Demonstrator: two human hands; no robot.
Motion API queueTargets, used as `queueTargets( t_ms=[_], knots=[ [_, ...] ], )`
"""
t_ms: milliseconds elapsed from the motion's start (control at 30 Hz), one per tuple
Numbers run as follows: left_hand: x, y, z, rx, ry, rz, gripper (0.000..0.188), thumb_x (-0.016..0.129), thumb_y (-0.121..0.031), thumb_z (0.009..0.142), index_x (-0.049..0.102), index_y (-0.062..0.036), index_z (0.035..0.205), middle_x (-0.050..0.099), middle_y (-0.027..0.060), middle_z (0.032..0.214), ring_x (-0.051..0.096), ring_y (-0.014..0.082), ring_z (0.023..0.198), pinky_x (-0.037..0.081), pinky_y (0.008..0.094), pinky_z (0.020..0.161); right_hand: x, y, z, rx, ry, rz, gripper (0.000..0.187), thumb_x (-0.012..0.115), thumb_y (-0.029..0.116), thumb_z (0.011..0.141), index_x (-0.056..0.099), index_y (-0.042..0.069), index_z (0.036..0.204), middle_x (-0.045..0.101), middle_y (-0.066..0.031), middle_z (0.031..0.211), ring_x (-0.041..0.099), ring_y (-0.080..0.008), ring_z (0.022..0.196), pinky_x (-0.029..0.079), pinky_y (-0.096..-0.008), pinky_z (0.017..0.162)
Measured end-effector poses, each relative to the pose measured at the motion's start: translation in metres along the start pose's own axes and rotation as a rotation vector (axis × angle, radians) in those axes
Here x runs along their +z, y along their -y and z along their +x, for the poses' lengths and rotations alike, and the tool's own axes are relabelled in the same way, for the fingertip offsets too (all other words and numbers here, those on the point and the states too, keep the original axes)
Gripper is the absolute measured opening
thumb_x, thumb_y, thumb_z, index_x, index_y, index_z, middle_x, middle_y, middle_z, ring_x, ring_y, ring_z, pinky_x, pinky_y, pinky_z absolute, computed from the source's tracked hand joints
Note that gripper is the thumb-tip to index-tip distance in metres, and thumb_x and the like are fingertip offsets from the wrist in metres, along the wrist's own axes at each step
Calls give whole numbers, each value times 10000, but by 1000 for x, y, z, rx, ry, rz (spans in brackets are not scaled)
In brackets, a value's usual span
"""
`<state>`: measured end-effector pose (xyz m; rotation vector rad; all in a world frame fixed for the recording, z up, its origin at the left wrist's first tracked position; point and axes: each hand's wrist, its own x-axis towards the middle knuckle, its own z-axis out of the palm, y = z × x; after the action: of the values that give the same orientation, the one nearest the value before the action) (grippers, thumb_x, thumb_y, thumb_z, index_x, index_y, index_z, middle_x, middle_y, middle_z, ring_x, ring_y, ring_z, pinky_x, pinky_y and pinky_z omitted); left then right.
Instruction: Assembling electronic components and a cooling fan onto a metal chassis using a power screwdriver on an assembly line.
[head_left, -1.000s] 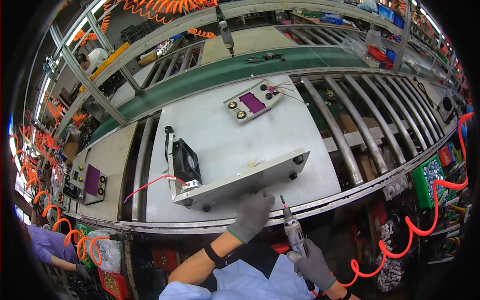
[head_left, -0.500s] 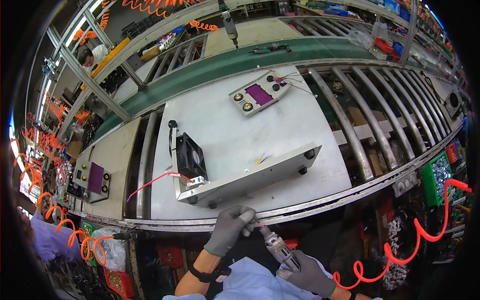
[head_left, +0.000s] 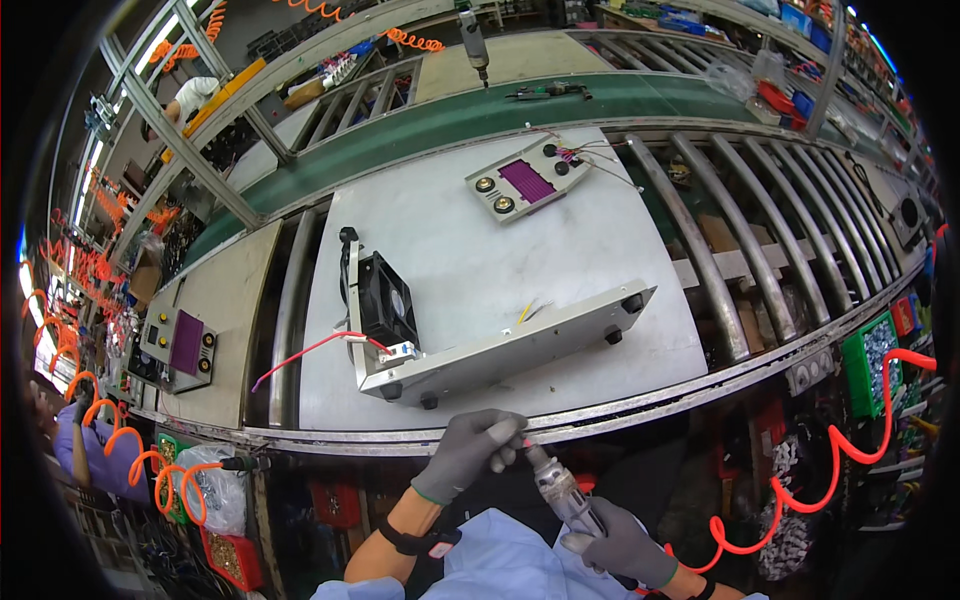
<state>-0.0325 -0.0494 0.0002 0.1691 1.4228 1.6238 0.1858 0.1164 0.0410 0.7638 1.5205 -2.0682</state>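
My right hand (head_left: 625,548), in a grey glove, is wrapped around a pneumatic screwdriver (head_left: 562,492) with a metal body, its tip pointing up and left. My left hand (head_left: 470,455), gloved too, has its fingers pinched at the screwdriver's tip. Whatever sits between them is too small to make out. Just beyond both hands, a grey metal chassis (head_left: 500,350) with black feet stands on edge on a white board (head_left: 540,250). A black fan (head_left: 385,300) is fixed at its left end, and a red wire (head_left: 310,355) sticks out beside it.
A front panel with a purple window (head_left: 525,182) lies at the board's far side, wires trailing. Metal rollers (head_left: 740,250) run to the right. An orange-red coiled hose (head_left: 790,510) hangs at my right. Another screwdriver (head_left: 474,48) hangs over the green belt (head_left: 420,130). Parts bins (head_left: 872,360) flank me.
Both hands keep nearly the same pose, the left still at the screwdriver's tip. The view has shifted slightly. A person at the far left has bent over.
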Motion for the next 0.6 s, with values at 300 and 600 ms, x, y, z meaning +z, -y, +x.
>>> queueTargets(
  t_ms=[300,600],
  knots=[
    [8,5,40,669,-472,1712,179,640,-128,814,717,-106,974,626,106,800,649,301,702,519,401,607,9,18,2,-76,-165,-115,456,760,276,875,536,15,1175,577,-33,793,551,-74,591,463,-257,494],
    [7,-5,-3,602,-391,1302,161,602,-23,834,577,-63,987,653,155,892,670,371,785,536,469,643,37,30,15,-129,-81,-89,474,780,308,861,539,27,1158,574,-40,749,548,-83,560,457,-266,487]
  ],
)
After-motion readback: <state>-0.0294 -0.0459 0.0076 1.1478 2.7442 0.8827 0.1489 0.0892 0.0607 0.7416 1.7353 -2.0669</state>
